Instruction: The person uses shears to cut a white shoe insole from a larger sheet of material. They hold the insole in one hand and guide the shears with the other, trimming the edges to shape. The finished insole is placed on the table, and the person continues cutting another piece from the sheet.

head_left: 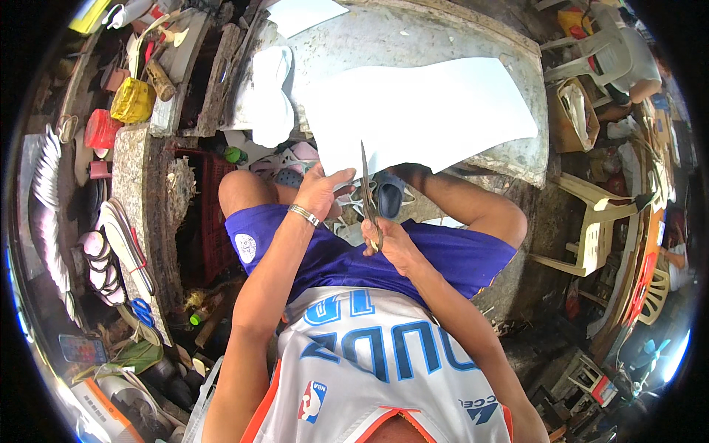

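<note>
A large white sheet (pixel 421 103) lies across the worktable, its near part hanging over the table's edge toward me. My left hand (pixel 322 193), with a metal watch band at the wrist, is closed on the sheet's near left corner, thumb uppermost. In my right hand (pixel 390 245) is a pair of scissors (pixel 366 184), pointing away from me. Their blades reach over the sheet's near edge, with the tip on the white surface. Left of the sheet lie white sole-shaped pieces (pixel 272 96), seemingly stacked.
The worn worktable (pixel 509 159) spans the space ahead of my knees. On the left, a wooden bench (pixel 133 170) bears sole pieces and blue-handled scissors (pixel 142 311). A red crate (pixel 210 214) stands below. Plastic chairs (pixel 591 229) and a cardboard box (pixel 574 118) are at right.
</note>
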The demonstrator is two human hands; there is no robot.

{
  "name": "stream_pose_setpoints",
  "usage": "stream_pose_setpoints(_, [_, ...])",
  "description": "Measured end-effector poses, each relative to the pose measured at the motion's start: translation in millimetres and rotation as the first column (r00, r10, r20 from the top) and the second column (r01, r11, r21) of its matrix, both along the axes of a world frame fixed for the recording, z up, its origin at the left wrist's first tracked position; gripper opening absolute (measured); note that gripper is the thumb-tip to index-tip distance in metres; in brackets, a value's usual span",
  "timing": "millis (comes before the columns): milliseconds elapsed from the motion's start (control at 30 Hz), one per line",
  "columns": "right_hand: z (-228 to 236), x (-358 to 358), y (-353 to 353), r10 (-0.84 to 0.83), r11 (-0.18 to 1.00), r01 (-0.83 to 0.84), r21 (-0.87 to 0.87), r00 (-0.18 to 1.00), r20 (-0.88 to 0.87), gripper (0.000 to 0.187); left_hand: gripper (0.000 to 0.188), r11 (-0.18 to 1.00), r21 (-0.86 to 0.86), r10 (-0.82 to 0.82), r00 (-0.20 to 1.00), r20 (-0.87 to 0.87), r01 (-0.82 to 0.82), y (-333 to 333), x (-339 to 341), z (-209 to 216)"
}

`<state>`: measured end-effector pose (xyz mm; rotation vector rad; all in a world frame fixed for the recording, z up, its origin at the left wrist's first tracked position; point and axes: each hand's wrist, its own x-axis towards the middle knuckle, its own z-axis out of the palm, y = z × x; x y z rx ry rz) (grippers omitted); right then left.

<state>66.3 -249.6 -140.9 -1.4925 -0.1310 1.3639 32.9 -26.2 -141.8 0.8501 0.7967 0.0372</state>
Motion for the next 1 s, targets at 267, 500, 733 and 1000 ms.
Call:
stream_pose_setpoints(267, [7.6, -2.6, 1.2, -0.037, 0.999, 0.036, -0.037, 0.999, -0.025, 0.057, 0.034, 0.999, -0.038, -0.002, 1.0, -0.001, 0.002, 2.1, -1.6, -7.0])
stream_pose_setpoints(500, [3.5, -2.9, 2.4, -0.039, 0.997, 0.037, -0.061, 0.999, -0.026, 0.056, 0.033, 0.999, -0.046, -0.011, 1.0, -0.004, 0.011, 3.1, -2.6, -8.1])
stream_pose_setpoints(733, [0.8, -3.2, 1.0, -0.059, 0.996, 0.054, -0.065, 0.996, -0.073, 0.054, 0.032, 0.999, -0.053, -0.013, 1.0, 0.003, 0.013, 2.7, -3.6, -7.8])
stream_pose_setpoints(1000, [3.8, 0.2, 0.0, -0.076, 0.996, 0.075, -0.038, 0.997, -0.03, 0.064, 0.033, 0.998, -0.059, -0.016, 0.999, -0.032, 0.015, 2.7, -2.7, -5.5])
